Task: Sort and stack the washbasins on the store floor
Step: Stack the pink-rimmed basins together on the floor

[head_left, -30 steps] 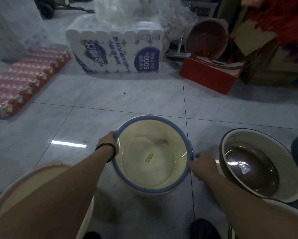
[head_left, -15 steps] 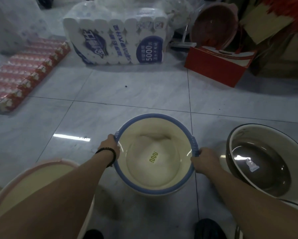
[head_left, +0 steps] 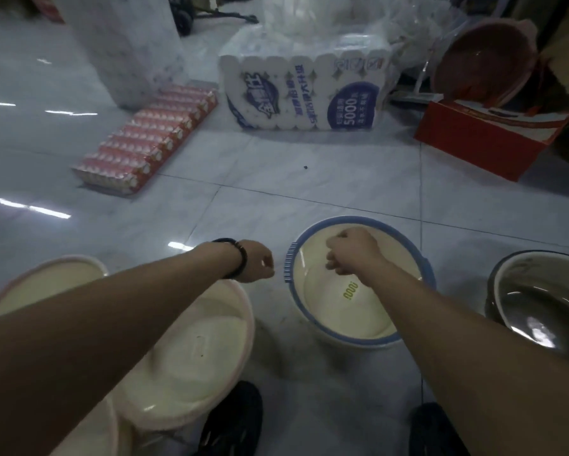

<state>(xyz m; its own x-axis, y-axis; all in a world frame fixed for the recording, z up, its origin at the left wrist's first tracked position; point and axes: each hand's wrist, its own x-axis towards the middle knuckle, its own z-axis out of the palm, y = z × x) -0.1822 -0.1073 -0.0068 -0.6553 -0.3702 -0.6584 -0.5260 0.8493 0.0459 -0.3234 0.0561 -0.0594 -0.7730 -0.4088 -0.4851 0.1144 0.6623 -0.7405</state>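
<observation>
Right at the person's feet, by the black shoes [head_left: 233, 419], the pink-rimmed basins [head_left: 191, 357] are bunched on the left. The nearest one looks to sit over the edge of another, and a further pink rim [head_left: 66, 260] shows behind the left forearm. Whether they are properly nested I cannot tell. That colour looks to me roughly gathered.

Just past them, the blue-rimmed basin [head_left: 358, 314] stands by itself on the tiled floor [head_left: 309, 192], upright and empty, with nothing stacked in it. To its right a dark-rimmed basin [head_left: 536, 311] sits apart, half cut off by the frame. Neither has a partner, so I would say the sorting is only partly done.

Both arms reach forward and down. The left hand [head_left: 255, 266], with a dark band [head_left: 240, 258] at the wrist, hangs in the gap between the pink basin and the blue one, knuckles up and fingers loosely tucked under, holding nothing. The right hand [head_left: 352, 253] hovers over the far half of the blue basin's bowl, fingers loosely curled, gripping neither rim nor wall.

Further off lie a flat of red packs [head_left: 145, 149], a big pack of toilet rolls [head_left: 302, 93] and a red box [head_left: 483, 139]. Behind the box a reddish-brown basin [head_left: 483, 60] leans on its side, unsorted.
</observation>
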